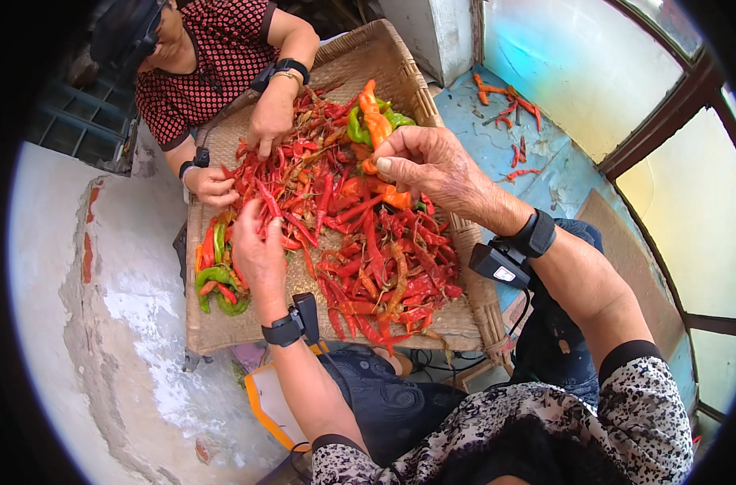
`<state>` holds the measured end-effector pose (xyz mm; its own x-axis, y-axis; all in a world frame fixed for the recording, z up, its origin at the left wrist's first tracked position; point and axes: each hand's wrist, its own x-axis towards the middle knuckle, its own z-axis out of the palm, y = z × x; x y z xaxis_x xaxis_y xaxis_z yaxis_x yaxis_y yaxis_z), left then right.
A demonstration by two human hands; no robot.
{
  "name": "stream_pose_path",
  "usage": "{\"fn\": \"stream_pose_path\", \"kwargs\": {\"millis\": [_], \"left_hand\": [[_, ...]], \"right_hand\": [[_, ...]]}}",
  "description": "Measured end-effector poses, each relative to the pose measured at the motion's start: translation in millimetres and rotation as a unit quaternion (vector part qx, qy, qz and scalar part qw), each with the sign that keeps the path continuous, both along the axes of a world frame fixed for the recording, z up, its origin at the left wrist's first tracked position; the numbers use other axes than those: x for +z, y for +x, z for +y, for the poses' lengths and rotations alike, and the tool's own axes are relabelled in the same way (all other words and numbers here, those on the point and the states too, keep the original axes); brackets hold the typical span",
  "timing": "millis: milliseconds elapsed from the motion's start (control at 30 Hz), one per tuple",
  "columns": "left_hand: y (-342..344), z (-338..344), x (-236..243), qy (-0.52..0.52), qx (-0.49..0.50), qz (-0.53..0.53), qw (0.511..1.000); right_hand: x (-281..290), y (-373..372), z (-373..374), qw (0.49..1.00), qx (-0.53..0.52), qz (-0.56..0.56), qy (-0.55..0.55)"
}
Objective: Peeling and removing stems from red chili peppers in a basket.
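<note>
A woven tray (473,275) holds a heap of red chili peppers (368,259). My left hand (256,255) rests on the heap's left side, fingers apart and touching red chilies. My right hand (420,168) pinches an orange pepper (376,121) at the upper right of the heap, beside green peppers (400,120). More green and red peppers (210,287) form a small pile at the tray's left.
A co-worker (206,65) across the tray has both hands (271,121) in the chilies. Scattered peppers (525,109) lie on a blue surface (546,194) at right, beside glass panels (675,226). A whitewashed wall or ledge (93,267) is at left.
</note>
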<state>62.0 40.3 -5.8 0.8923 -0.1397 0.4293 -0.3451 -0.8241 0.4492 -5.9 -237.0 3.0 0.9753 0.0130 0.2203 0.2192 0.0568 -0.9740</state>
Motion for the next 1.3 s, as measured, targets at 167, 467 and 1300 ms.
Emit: {"fn": "stream_pose_path", "kwargs": {"millis": [167,467,1300], "left_hand": [[-2.2,-40.7,-28.2,0.175,-0.208,0.046,0.961],[3.2,-40.5,-37.2,0.255,-0.179,0.068,0.948],[-90.5,-33.8,-10.6,-0.098,-0.261,0.086,0.957]], "right_hand": [[4.8,0.4,-3.2,0.999,0.010,-0.004,0.050],[-0.6,5.0,-6.3,0.999,0.023,-0.040,0.020],[-14.3,4.3,21.1,0.911,0.249,-0.045,-0.326]]}}
